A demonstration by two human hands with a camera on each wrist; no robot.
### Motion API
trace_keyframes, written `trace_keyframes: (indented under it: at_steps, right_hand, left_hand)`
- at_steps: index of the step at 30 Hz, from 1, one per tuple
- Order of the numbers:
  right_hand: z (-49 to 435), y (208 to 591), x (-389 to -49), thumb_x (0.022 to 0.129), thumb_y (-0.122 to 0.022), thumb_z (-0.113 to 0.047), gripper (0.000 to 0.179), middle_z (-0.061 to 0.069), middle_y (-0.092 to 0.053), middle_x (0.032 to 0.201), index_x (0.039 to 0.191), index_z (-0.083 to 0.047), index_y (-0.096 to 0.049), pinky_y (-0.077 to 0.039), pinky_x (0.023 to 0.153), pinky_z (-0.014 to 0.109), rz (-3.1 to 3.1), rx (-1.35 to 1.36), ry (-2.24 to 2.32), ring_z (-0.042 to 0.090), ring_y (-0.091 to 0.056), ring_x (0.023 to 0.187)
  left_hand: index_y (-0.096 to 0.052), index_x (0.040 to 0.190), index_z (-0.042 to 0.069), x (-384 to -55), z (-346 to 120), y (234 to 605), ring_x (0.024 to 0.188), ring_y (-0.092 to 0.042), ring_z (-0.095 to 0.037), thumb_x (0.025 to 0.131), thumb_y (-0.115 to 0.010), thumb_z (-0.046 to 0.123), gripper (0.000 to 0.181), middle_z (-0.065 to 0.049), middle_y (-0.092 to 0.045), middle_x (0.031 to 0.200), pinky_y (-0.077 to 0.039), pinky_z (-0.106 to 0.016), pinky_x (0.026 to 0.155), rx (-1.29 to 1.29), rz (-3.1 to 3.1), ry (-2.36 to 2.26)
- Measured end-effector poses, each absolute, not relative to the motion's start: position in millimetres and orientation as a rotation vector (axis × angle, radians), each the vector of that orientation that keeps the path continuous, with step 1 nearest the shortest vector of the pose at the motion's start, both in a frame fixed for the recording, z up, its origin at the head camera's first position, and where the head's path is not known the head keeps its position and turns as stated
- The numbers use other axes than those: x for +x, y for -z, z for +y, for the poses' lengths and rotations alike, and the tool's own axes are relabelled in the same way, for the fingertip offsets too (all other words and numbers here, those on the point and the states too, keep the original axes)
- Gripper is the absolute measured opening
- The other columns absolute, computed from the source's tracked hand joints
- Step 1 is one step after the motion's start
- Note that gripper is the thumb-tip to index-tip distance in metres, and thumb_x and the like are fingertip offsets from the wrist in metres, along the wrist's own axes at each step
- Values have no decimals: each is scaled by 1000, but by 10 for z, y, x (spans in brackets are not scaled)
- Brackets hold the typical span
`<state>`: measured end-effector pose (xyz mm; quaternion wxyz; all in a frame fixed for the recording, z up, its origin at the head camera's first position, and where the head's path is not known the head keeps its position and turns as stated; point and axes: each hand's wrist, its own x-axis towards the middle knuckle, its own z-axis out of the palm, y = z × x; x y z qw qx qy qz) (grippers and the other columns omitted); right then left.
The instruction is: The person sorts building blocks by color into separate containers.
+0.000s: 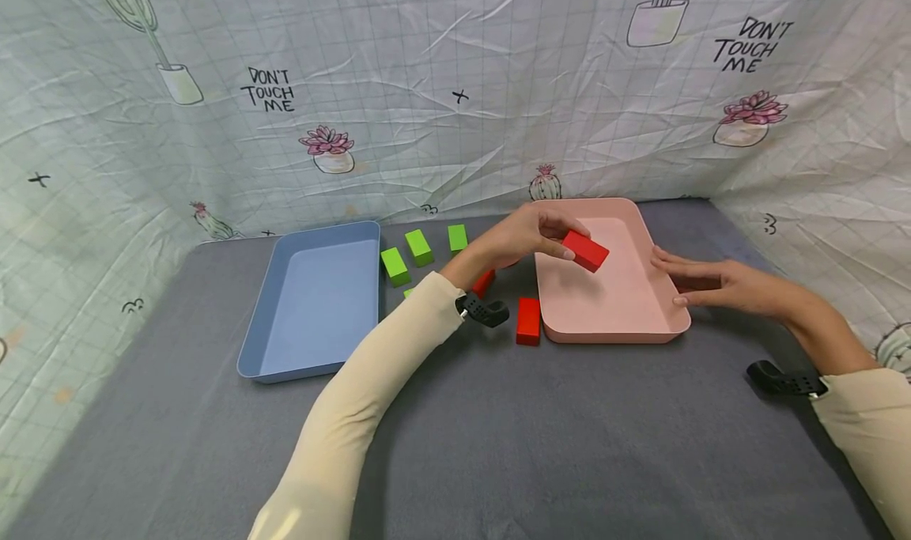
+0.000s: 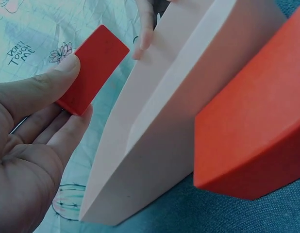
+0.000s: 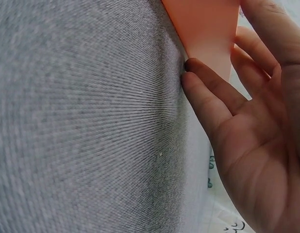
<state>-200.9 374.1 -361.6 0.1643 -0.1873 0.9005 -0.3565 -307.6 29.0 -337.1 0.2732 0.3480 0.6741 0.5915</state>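
Between thumb and fingertips, my left hand (image 1: pixel 530 236) pinches a red block (image 1: pixel 586 251) above the pink tray (image 1: pixel 605 303). The left wrist view shows the same block (image 2: pixel 99 65) held tilted at the fingertips. At the tray's right side, my right hand (image 1: pixel 726 283) touches the rim and outer wall with fairly straight fingers. In the right wrist view, fingertips of the right hand (image 3: pixel 252 131) rest near the base of the tray wall (image 3: pixel 208 34). Another red block (image 1: pixel 528 322) lies just left of the tray, and one more red block (image 1: pixel 484 282) is partly hidden by my left wrist.
A blue tray (image 1: pixel 313 303) stands to the left on the grey cloth (image 1: pixel 498 445). Between the trays lie several green blocks (image 1: pixel 419 247), one mostly covered by my left sleeve (image 1: pixel 384 382). A printed fabric sheet (image 1: pixel 427 89) hangs behind and around the table.
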Motion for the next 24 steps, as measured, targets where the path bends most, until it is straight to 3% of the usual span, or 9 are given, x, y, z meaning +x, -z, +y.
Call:
trace_keyframes:
  at_steps: [6,9,24]
  right_hand:
    - [3740,3625,-2011,96,-72,-19,66,-1,-20,169,156,-22,-44,-27,93,-1,2567,-543,1018,-10,-17,145]
    - [3740,3634,-2010,95,-73,-18,66,1,-20,169,156,-20,-45,-28,94,0,2562,-560,1033,-19,-18,139]
    - [3737,3641,-2001,95,-73,-19,66,1,-21,168,155,-20,-46,-28,93,0,2579,-552,1020,-24,-18,134]
  left_hand:
    - [-68,124,-6,-3117,336,3362,110,-69,-23,86,-74,-11,38,-14,-71,118,-56,-33,96,971,1775,-1548]
    - [-68,124,-5,-3135,363,3352,109,-69,-23,86,-75,-9,38,-14,-72,118,-57,-33,96,993,1776,-1507]
    - [-68,125,-3,-3257,483,3378,112,-67,-21,87,-74,-8,38,-10,-71,120,-56,-32,96,976,1764,-1396]
